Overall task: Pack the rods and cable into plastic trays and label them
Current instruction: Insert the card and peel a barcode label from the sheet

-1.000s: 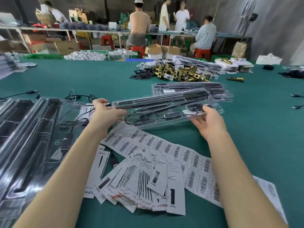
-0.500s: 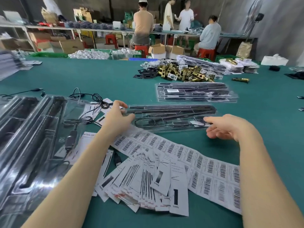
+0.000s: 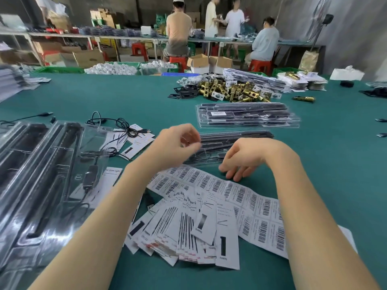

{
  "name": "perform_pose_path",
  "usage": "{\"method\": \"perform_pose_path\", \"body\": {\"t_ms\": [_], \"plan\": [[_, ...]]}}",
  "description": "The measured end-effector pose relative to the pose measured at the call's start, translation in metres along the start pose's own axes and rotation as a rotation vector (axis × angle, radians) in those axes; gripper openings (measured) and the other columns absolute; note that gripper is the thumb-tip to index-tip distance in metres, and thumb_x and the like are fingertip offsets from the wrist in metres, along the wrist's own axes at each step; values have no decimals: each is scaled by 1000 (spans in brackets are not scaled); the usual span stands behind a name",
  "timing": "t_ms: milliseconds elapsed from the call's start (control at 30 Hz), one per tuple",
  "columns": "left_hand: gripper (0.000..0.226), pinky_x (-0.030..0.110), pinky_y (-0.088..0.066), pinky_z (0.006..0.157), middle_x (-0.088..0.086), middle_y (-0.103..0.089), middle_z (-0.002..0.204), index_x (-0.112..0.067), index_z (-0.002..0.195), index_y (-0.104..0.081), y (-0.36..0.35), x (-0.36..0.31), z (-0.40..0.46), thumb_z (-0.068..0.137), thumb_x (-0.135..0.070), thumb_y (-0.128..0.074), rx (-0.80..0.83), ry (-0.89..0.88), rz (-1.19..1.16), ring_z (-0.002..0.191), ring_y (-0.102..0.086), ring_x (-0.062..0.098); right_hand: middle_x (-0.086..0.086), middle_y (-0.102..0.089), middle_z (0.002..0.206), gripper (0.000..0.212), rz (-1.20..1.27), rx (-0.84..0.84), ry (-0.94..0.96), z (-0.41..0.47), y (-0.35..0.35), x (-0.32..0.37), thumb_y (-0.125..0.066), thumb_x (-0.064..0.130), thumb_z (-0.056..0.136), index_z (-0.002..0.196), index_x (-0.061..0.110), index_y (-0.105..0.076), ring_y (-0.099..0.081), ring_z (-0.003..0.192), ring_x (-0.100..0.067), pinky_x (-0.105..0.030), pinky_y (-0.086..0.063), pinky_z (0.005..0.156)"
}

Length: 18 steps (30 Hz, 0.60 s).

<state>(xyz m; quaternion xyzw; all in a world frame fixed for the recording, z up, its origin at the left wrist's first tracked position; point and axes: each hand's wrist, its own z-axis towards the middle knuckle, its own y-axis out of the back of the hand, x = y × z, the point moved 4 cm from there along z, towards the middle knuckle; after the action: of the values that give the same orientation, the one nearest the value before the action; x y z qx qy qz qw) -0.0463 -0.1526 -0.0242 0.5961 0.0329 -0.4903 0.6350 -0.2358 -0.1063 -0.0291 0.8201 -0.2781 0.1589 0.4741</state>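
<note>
A clear plastic tray point(image 3: 240, 138) holding black rods and a cable lies flat on the green table just beyond my hands. My left hand point(image 3: 178, 144) hovers over its left end, blurred, with the fingers curled; I see nothing in it. My right hand point(image 3: 240, 160) is over the tray's near edge, its fingers spread and pointing down, the tips at the top edge of the barcode label sheet point(image 3: 247, 197). A stack of packed trays point(image 3: 247, 118) sits farther back.
Open plastic trays point(image 3: 41, 168) with rods and a cable cover the left side. A loose black cable point(image 3: 121, 125) lies behind them. A fan of printed cards point(image 3: 188, 231) lies near me. Brass lock parts point(image 3: 232, 91) are piled at the back. People work at a far bench.
The tray I held up in both hands has come down onto the table. Both hands have let go of its ends and moved inward, the right one down to the label sheet.
</note>
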Motion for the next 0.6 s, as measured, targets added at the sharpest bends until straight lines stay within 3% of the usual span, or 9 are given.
{"method": "perform_pose_path", "body": {"t_ms": [100, 167, 233, 300, 367, 500, 600], "plan": [[13, 3, -43, 74, -19, -68, 97, -25, 104, -68, -28, -22, -4, 93, -33, -66, 286, -84, 85, 86, -58, -13, 7, -79, 85, 12, -81, 55, -27, -4, 0, -3, -76, 28, 89, 97, 20, -76, -75, 77, -7, -18, -52, 62], [19, -1, -37, 73, -21, -67, 101, -26, 109, -69, -45, -28, -8, 93, -36, -67, 393, -116, 133, 90, -56, -11, 10, -78, 82, 7, -111, 74, -21, -6, 0, -3, -79, 26, 86, 92, 25, -76, -73, 72, -2, -17, -48, 59], [23, -1, -33, 73, -21, -63, 101, -25, 114, -69, -55, -29, -10, 92, -33, -67, 409, -120, 158, 95, -52, -2, 13, -74, 68, 11, -124, 73, -1, -7, 0, -3, -82, 23, 83, 90, 27, -74, -68, 61, 3, -15, -48, 58], [25, 1, -30, 75, -20, -60, 102, -25, 116, -67, -56, -26, -11, 91, -30, -66, 378, -112, 160, 104, -48, 5, 12, -71, 60, 18, -96, 40, 34, -5, 1, -2, -82, 16, 83, 96, 23, -70, -67, 60, 2, -17, -54, 66], [24, 4, -30, 78, -18, -60, 103, -25, 115, -68, -55, -23, -11, 92, -29, -65, 379, -105, 134, 109, -45, 8, 9, -72, 64, 26, -23, 16, 64, -3, 1, -2, -78, 7, 85, 103, 18, -63, -70, 69, -5, -23, -57, 76], [16, 14, -31, 86, -13, -61, 104, -26, 108, -71, -56, -22, -12, 95, -31, -63, 415, -120, 120, 110, -43, 11, 7, -73, 63, 24, 10, 59, 39, -5, 3, -5, -73, 5, 89, 104, 17, -59, -71, 75, -9, -20, -57, 73], [9, 21, -33, 83, -16, -59, 101, -26, 103, -65, -58, -20, -11, 94, -29, -64, 402, -109, 105, 110, -42, 11, 8, -75, 67, 22, -28, 97, 17, -8, 5, -8, -75, 9, 89, 105, 18, -64, -72, 77, -7, -17, -56, 70]]}}
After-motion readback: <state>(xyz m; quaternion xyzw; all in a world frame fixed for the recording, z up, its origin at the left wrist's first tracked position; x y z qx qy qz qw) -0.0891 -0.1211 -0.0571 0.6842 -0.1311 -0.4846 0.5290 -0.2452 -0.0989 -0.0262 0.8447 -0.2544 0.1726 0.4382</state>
